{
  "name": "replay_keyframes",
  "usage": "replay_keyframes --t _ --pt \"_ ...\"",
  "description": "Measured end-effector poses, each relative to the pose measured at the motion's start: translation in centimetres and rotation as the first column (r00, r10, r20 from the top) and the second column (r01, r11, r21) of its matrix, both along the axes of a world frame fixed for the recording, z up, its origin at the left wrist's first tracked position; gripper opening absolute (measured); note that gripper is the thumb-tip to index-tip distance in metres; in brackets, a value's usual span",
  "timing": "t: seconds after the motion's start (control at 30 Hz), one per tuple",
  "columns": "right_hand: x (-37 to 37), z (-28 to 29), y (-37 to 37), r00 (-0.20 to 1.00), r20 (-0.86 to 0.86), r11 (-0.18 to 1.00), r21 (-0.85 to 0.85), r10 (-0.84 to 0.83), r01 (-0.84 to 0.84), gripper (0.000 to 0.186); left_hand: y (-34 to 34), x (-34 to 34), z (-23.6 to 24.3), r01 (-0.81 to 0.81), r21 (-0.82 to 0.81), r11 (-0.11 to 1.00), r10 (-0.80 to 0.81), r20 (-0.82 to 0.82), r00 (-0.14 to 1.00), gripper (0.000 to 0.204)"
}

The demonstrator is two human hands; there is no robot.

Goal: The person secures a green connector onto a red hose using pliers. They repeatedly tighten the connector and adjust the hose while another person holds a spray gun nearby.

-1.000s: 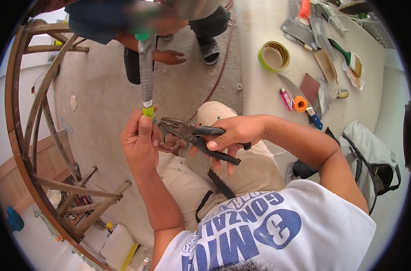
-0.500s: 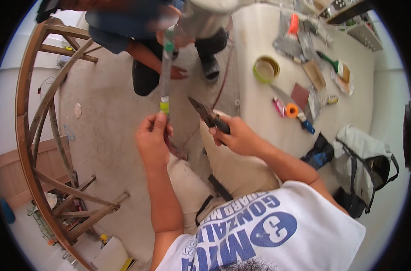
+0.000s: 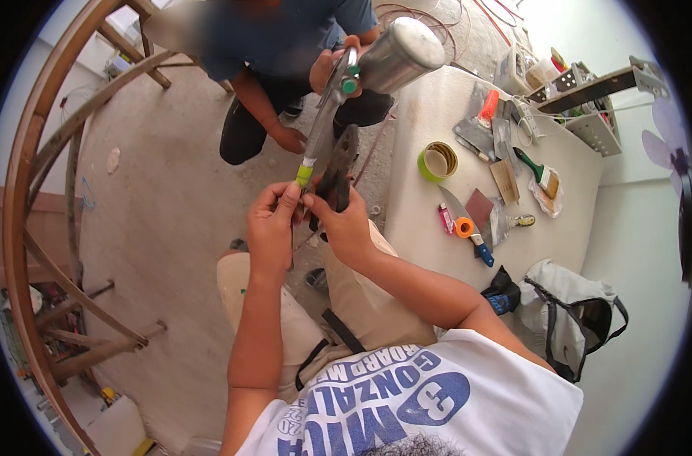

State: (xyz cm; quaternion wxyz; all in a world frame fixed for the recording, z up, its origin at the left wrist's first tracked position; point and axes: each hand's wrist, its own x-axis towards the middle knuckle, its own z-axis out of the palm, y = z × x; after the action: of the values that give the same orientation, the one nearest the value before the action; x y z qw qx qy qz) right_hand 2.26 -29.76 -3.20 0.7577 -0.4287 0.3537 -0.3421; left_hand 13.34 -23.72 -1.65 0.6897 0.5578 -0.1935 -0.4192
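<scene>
My left hand (image 3: 272, 224) is closed, thumb and fingers pinching a thin hose end just below a yellow-green band (image 3: 305, 174). That band sits at the lower end of the handle of a metal spray gun (image 3: 335, 91) with a silver cup (image 3: 403, 57). Another person's hand (image 3: 324, 72) grips the gun from the far side. Close beside my left hand, my right hand (image 3: 346, 226) is wrapped round black-handled pliers (image 3: 338, 163), jaws pointing up and away. Its thumb nearly meets my left fingers; the exact contact there is hidden.
To the right, a pale covered table (image 3: 418, 209) bears green tape (image 3: 438, 161), putty knives (image 3: 471, 228) and a paintbrush (image 3: 536, 171). A grey bag (image 3: 547, 304) stands near its front. A wooden frame (image 3: 17, 220) rises at left. The co-worker's other hand (image 3: 289, 139) hangs low.
My right hand has brought the pliers left, up beside the banded joint. My left hand has shifted slightly right. The spray gun now tilts to the right, and the view has moved.
</scene>
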Motion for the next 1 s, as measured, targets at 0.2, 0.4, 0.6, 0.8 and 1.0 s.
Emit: replay_keyframes --t 0.2,0.4,0.6,0.8,1.0 --pt "0.7 -0.5 -0.8 0.992 0.108 0.997 -0.033 -0.062 0.066 0.027 0.4 0.7 -0.5 0.085 -0.007 0.996 -0.085 -0.103 0.991 0.015" --pt "0.8 0.5 -0.9 0.998 0.057 0.997 -0.063 -0.029 0.033 0.027 0.7 1.2 -0.3 0.107 -0.033 0.994 -0.11 -0.097 0.989 0.015" --pt "0.9 0.5 -1.5 0.995 0.093 0.998 -0.05 -0.039 0.044 0.029 0.6 0.9 0.0 0.111 0.0 0.994 -0.111 0.037 0.993 0.019" --pt "1.0 0.2 -1.9 0.985 0.17 0.999 0.025 -0.036 0.033 0.032 0.9 1.2 0.3 0.119 0.005 0.993 -0.119 0.05 0.992 0.021" --pt "0.9 1.0 -1.0 0.991 0.133 0.999 0.022 -0.029 0.026 0.034 0.4 0.3 0.3 0.021 -0.057 0.998 -0.015 0.111 0.994 0.022"
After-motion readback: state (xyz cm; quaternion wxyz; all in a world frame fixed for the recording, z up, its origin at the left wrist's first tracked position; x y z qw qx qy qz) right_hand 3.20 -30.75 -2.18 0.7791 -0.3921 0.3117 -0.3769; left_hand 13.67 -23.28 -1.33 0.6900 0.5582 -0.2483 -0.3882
